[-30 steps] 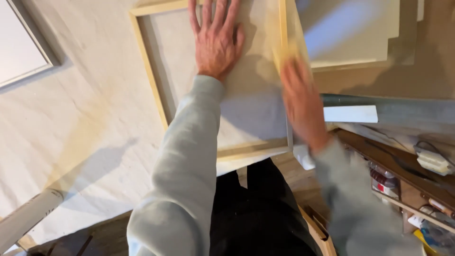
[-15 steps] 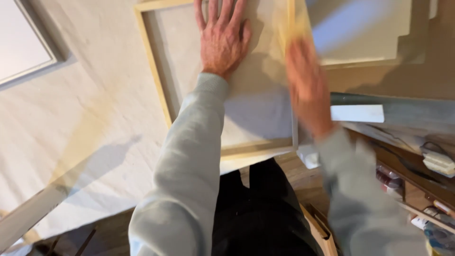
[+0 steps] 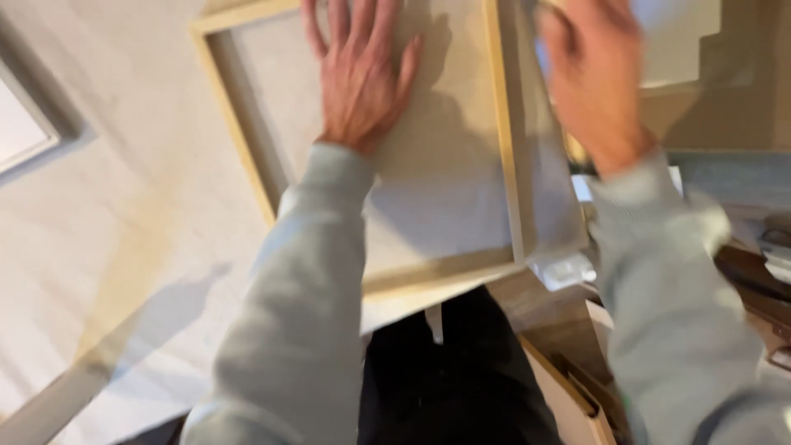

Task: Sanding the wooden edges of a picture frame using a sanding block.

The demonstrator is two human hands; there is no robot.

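The wide pale cloth-covered surface [image 3: 124, 247] spreads out under everything, reaching from the near left to the far side, and it gives me a flat bed to work on. Lying on it is the rectangular light wooden stretcher frame with off-white canvas laid inside it [image 3: 445, 206], face down so the bars and the back of the fabric show. Its near right corner juts over the edge of the surface, above my dark trousers [image 3: 453, 379]. A flap of loose canvas [image 3: 548, 206] runs outside the right-hand bar, folded up along it.

My left hand [image 3: 358, 74] lies open and flat on the canvas inside the frame, toward the far end, fingers spread and palm down. I judge that it is there to pin the fabric and keep the frame from sliding. My right hand [image 3: 593, 82] is over the right-hand bar at the far right, by the loose flap. It is blurred, so I cannot tell whether it is closed on the fabric or only passing above it, and I cannot say if it touches the wood. Both arms are in light grey sleeves [image 3: 305, 313].

Off to the near right, below the surface edge, sits a wooden box or drawer with small cluttered items [image 3: 741, 272], too blurred to name. At the far left is a pale panel in a grey frame [image 3: 25, 132].
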